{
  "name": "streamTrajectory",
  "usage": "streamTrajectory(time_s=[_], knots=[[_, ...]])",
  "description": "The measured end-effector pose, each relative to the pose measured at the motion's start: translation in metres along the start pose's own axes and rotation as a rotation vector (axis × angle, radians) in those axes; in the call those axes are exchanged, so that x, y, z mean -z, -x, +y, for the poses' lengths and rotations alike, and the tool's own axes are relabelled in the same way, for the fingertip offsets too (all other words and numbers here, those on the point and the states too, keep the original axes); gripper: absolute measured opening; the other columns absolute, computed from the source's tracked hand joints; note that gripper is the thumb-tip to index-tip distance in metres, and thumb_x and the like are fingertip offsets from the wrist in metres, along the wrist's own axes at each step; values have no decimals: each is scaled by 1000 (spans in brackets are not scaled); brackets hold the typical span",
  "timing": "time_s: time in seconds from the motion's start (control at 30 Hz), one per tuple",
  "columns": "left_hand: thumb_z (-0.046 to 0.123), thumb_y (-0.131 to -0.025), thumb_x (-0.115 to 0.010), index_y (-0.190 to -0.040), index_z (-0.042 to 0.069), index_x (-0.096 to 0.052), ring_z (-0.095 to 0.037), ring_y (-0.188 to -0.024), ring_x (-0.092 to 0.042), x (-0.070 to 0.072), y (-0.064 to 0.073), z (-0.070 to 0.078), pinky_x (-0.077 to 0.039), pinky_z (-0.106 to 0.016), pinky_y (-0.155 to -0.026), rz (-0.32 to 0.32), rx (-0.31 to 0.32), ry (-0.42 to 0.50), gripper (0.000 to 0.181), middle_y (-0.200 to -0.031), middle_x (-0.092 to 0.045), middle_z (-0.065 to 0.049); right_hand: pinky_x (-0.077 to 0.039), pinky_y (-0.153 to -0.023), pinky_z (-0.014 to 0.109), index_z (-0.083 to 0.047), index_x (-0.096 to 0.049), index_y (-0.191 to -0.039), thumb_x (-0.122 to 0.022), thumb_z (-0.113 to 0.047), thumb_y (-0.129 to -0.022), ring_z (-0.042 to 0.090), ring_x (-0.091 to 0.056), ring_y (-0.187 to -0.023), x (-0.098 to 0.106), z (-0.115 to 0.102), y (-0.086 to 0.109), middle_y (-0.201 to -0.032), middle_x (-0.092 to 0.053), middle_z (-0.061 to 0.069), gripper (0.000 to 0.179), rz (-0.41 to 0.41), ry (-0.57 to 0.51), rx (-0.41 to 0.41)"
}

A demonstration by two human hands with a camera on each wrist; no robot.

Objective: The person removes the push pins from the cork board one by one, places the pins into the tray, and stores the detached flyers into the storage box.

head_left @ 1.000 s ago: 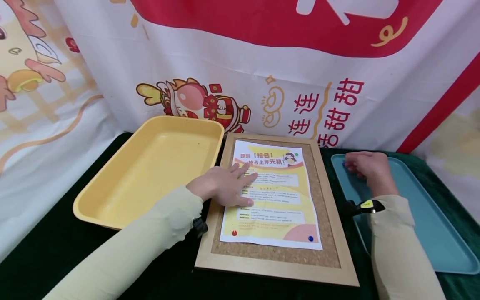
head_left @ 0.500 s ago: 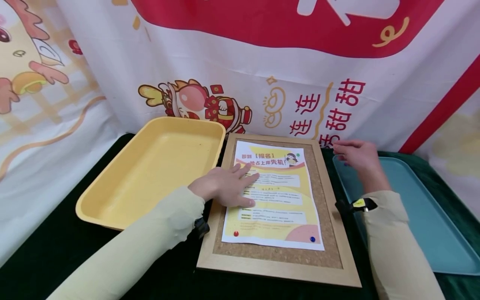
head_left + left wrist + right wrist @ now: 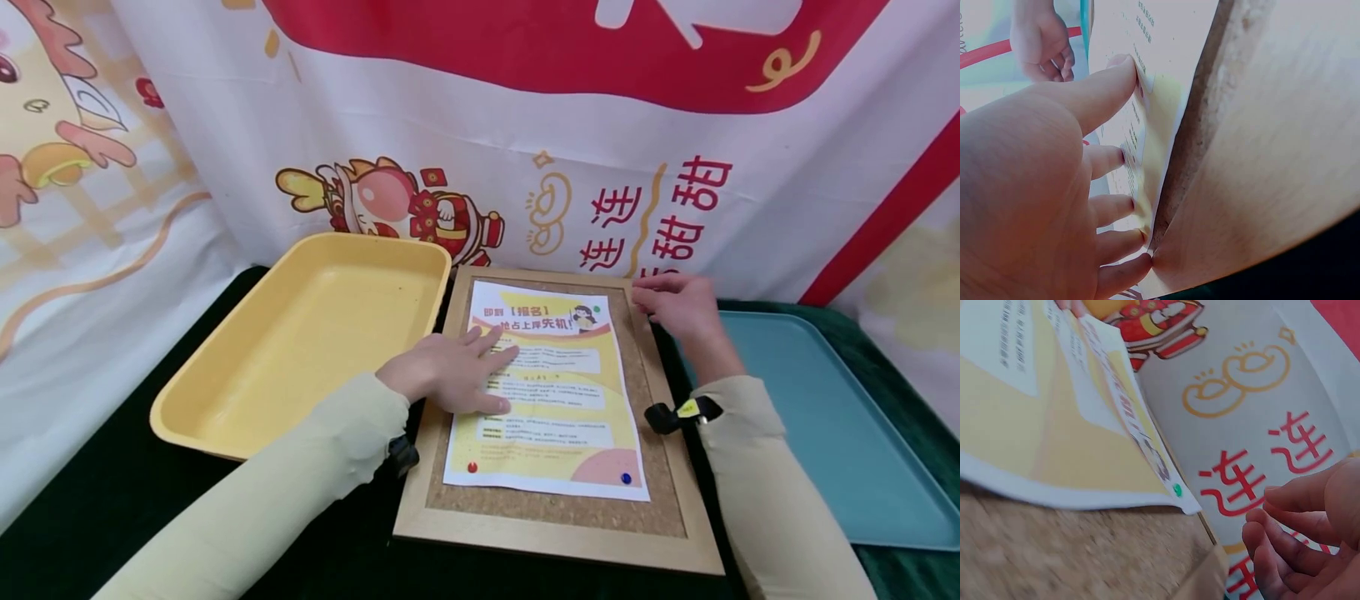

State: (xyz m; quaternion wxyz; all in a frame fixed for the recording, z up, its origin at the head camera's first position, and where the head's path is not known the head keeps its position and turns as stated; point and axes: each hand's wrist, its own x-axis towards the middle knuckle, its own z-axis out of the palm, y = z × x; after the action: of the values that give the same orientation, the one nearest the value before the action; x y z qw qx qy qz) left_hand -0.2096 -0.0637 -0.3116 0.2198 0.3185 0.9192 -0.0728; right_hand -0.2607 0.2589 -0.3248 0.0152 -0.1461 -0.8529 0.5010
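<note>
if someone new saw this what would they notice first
Probably the large yellow tray at the left, bright against the dark green cloth. Next, the printed sheet on the wood-framed cork board in the middle, the left hand spread on it. Behind hangs the white banner with its big red shape.
</note>
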Motion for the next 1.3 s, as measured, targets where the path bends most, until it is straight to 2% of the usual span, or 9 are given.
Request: streamTrajectory(time_s=[0.17, 0.33, 0.43, 0.63, 0.7, 0.87, 1.0, 1.17, 1.3], knots=[[73, -105, -40, -173, 33, -8, -29, -168, -9, -1, 0, 0, -41, -48, -117, -6, -1, 6, 85, -181, 4, -1, -52, -104, 45, -10, -68, -141, -67, -25, -106, 30, -57, -121, -10, -1, 2, -148, -57, 16, 38, -42, 21, 3], [72, -105, -41, -173, 33, -9, -29, -168, -10, 1, 1, 0, -49, -41, -99, 5, 0, -1, 84, -181, 3, -1, -49, -92, 39, -10, -68, -139, -66, -26, -106, 31, -59, -113, -18, -1, 2, -142, -63, 16, 37, -65, 66, 28], [71, -105, -41, -173, 33, -10, -29, -168, -10, 1, 1, 0, -50, -39, -93, 6, 0, -6, 84, -181, 2, -2, -49, -96, 41, -10, -68, -138, -65, -26, -107, 32, -60, -116, -22, 0, 1, -141, -64, 16, 35, -74, 78, 34], [73, -104, -40, -172, 34, -7, -28, -168, -10, 1, 1, 0, -45, -44, -109, 1, 9, -6, 85, -181, 4, -1, -48, -107, 49, -11, -68, -141, -62, -19, -108, 34, -58, -126, -27, 3, 0, -145, -62, 17, 34, -104, 86, 45], [73, -104, -40, -172, 34, -7, -28, -168, -9, 1, 0, 0, -46, -43, -107, -2, 9, -4, 86, -181, 4, -1, -47, -109, 50, -11, -67, -142, -62, -19, -108, 34, -56, -129, -28, 4, -1, -147, -60, 17, 36, -117, 95, 46], [73, -104, -40, -172, 33, -7, -28, -168, -9, 1, 0, -1, -49, -36, -88, -3, 5, -5, 85, -181, 4, -2, -44, -115, 52, -9, -65, -144, -64, -15, -107, 34, -53, -133, -29, 7, -3, -149, -59, 19, 37, -151, 103, 60], [73, -105, -40, -172, 34, -7, -28, -168, -9, 2, 0, -1, -49, -34, -85, -3, 5, -9, 85, -181, 4, -1, -44, -117, 53, -8, -66, -143, -65, -12, -105, 35, -54, -133, -28, 9, -3, -146, -62, 19, 38, -162, 116, 83], [73, -105, -39, -172, 34, -7, -27, -168, -9, 2, -1, 0, -45, -33, -73, -8, 5, -8, 85, -181, 4, -1, -46, -114, 51, -8, -68, -140, -67, -13, -105, 34, -58, -130, -27, 10, -3, -140, -66, 19, 36, -169, 140, 103], [73, -105, -40, -172, 34, -7, -27, -168, -9, 1, -1, 0, -47, -33, -79, -3, 5, -7, 84, -181, 4, 0, -48, -111, 49, -9, -69, -138, -67, -13, -105, 32, -60, -127, -28, 11, -4, -138, -67, 18, 34, -169, 143, 99]])
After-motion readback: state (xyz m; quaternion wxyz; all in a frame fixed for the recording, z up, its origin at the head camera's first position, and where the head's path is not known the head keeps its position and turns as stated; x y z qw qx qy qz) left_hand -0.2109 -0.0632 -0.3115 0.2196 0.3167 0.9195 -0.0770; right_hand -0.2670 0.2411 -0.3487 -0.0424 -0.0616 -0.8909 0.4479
